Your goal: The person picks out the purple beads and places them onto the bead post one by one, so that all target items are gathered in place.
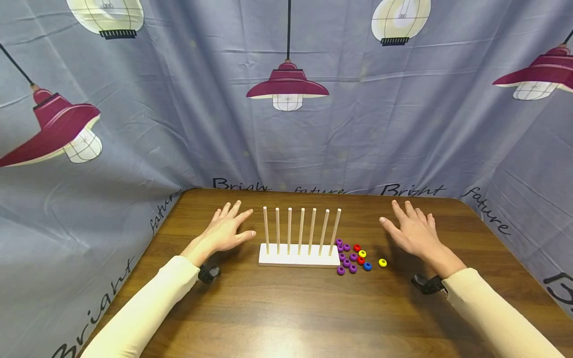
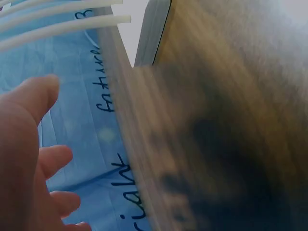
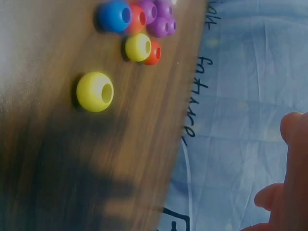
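A white peg board (image 1: 299, 256) with a row of several upright wooden pegs (image 1: 289, 231) stands on the wooden table. To its right lie loose beads: several purple beads (image 1: 346, 263), two red beads (image 1: 356, 247), two yellow beads (image 1: 382, 263) and a blue bead (image 1: 367, 266). My left hand (image 1: 226, 229) is held over the table left of the board, fingers spread, holding nothing. On the far side of the beads, my right hand (image 1: 414, 231) is likewise spread above the table and touches none of them. The right wrist view shows one yellow bead (image 3: 95, 92) apart from the cluster.
The wooden table (image 1: 286, 308) reaches back to a grey-blue curtain (image 1: 286, 144) printed with lamps and lettering. The curtain also hangs along the left and right sides. Each wrist wears a dark strap (image 1: 207, 274) with a small device.
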`<move>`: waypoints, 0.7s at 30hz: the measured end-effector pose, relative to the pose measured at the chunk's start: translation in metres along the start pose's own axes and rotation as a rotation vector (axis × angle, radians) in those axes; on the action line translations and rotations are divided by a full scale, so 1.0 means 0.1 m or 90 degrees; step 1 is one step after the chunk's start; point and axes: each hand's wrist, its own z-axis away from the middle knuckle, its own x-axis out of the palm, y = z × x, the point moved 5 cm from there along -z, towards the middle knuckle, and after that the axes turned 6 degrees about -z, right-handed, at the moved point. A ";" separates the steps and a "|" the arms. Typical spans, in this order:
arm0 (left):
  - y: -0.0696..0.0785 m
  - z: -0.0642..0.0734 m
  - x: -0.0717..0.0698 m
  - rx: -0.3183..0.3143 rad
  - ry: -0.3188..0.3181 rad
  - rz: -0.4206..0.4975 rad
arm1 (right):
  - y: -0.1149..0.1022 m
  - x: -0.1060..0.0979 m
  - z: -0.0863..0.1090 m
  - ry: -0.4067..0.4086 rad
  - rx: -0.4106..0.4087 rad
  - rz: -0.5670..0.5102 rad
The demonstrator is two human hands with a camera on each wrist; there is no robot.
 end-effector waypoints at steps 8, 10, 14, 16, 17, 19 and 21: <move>0.09 0.04 0.14 0.038 -0.011 0.011 | 0.03 0.02 0.01 0.003 0.000 0.001; 0.11 0.04 0.17 0.046 -0.013 0.017 | 0.03 0.02 0.02 0.001 0.003 0.000; 0.16 0.05 0.25 0.054 -0.023 0.041 | 0.03 0.02 0.03 0.000 0.004 -0.003; 0.18 0.06 0.29 0.052 -0.030 0.060 | 0.03 0.02 0.03 0.001 0.003 -0.003; 0.19 0.05 0.31 0.051 -0.031 0.067 | 0.03 0.02 0.03 0.001 0.003 -0.004; 0.21 0.05 0.34 0.049 -0.035 0.089 | 0.04 0.02 0.04 0.001 0.004 -0.006; 0.24 0.05 0.38 0.048 -0.037 0.110 | 0.05 0.02 0.04 0.001 0.005 -0.006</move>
